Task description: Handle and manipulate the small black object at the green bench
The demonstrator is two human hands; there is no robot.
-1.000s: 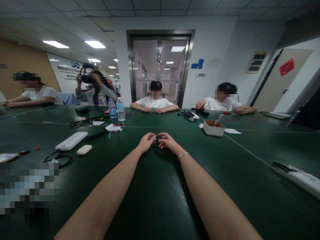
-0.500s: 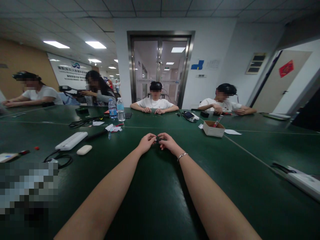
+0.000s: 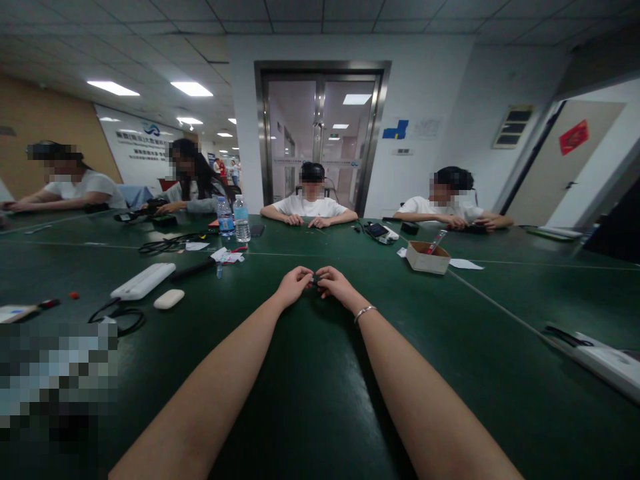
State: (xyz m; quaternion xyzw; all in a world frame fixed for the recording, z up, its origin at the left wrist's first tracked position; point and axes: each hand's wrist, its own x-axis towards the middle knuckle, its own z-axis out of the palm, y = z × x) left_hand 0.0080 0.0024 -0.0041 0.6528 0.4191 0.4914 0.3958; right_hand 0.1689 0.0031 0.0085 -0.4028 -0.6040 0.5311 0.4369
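Note:
Both arms reach forward over the green table (image 3: 320, 400), and my hands almost meet at its middle. My left hand (image 3: 295, 285) is closed in a pinch, thumb and fingertips on a small dark object (image 3: 315, 282). From the other side my right hand (image 3: 336, 283), below a silver bracelet (image 3: 365, 313), pinches the same object with curled fingers. The fingers cover most of it, and it is too small for me to tell its kind.
A white power bank-like block (image 3: 144, 281) with a black cable and a cream oval case (image 3: 169, 299) lie left. Two water bottles (image 3: 241, 220) stand farther back. A small open box (image 3: 427, 259) sits right. Several people sit across the table.
My hands stay in the same place with the small dark object. At the far left a person has lowered a camera-like device to the table. The person at right has moved a hand.

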